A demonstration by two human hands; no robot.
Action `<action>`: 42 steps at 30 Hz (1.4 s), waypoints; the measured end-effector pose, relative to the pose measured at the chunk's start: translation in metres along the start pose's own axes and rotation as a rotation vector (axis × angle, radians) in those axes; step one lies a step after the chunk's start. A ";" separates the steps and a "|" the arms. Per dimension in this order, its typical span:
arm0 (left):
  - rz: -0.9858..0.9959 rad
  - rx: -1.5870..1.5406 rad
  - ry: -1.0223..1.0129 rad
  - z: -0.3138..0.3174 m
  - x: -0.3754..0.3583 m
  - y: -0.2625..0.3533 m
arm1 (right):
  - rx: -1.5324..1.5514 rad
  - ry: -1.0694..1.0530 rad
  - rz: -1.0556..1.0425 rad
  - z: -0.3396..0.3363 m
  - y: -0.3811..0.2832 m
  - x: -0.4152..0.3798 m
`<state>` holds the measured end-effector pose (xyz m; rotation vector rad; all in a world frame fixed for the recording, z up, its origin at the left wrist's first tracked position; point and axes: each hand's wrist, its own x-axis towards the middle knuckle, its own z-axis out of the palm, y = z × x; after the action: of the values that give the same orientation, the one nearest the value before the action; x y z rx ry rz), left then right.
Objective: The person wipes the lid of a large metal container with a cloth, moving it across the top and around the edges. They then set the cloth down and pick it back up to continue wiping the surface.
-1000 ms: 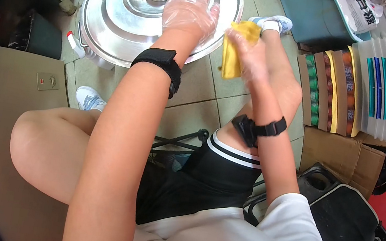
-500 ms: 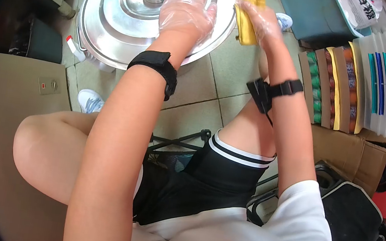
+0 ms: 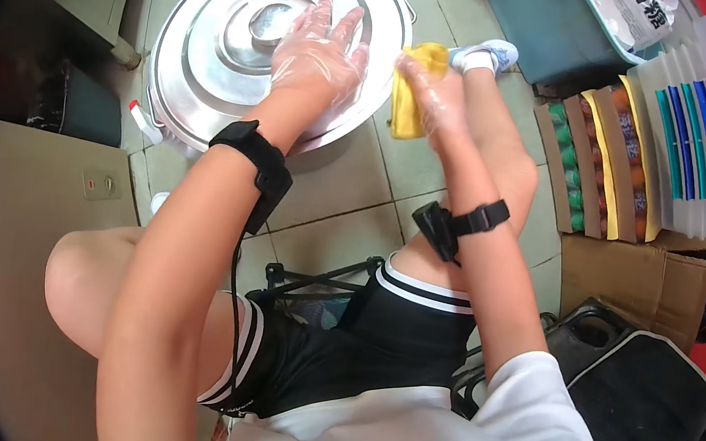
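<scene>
A round, shiny metal lid [image 3: 206, 43] with ringed ridges and a central knob [image 3: 271, 23] tops a large container on the tiled floor. My left hand [image 3: 318, 58], in a clear plastic glove, lies on the lid's right half with fingers spread, just right of the knob, holding nothing. Beyond the lid's right edge, my right hand [image 3: 434, 96], also in a clear glove, grips a folded yellow cloth [image 3: 405, 117]. The cloth hangs beside the rim; whether it touches the rim is unclear.
A red-capped white bottle [image 3: 146, 124] stands left of the lid. Cabinets [image 3: 39, 183] line the left side. At the right are a teal bin [image 3: 536, 33], boxes of packed goods [image 3: 603, 167], a clear plastic container [image 3: 692, 212] and a black bag [image 3: 644, 410].
The view has shifted. My right hand has come nearer to my body with the yellow cloth, and my right leg shows more. My left hand remains spread on the lid.
</scene>
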<state>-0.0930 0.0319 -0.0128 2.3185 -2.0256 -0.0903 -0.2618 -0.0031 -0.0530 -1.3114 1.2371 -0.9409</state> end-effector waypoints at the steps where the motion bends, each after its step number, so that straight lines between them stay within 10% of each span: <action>1: 0.000 -0.003 -0.008 -0.001 0.000 0.000 | 0.001 0.011 0.004 0.003 -0.001 -0.008; 14: -0.013 0.100 -0.008 0.007 0.001 0.004 | -0.001 -0.096 0.001 0.019 0.002 -0.060; 26: -0.003 0.020 0.060 0.011 -0.001 0.003 | -0.316 -0.088 0.092 -0.013 -0.020 0.047; 42: 0.061 -0.035 0.055 0.001 -0.003 -0.004 | 0.037 -0.005 0.058 0.016 0.003 -0.044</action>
<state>-0.0894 0.0355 -0.0139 2.2113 -2.0501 -0.0572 -0.2539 0.0426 -0.0529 -1.2417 1.2421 -0.9143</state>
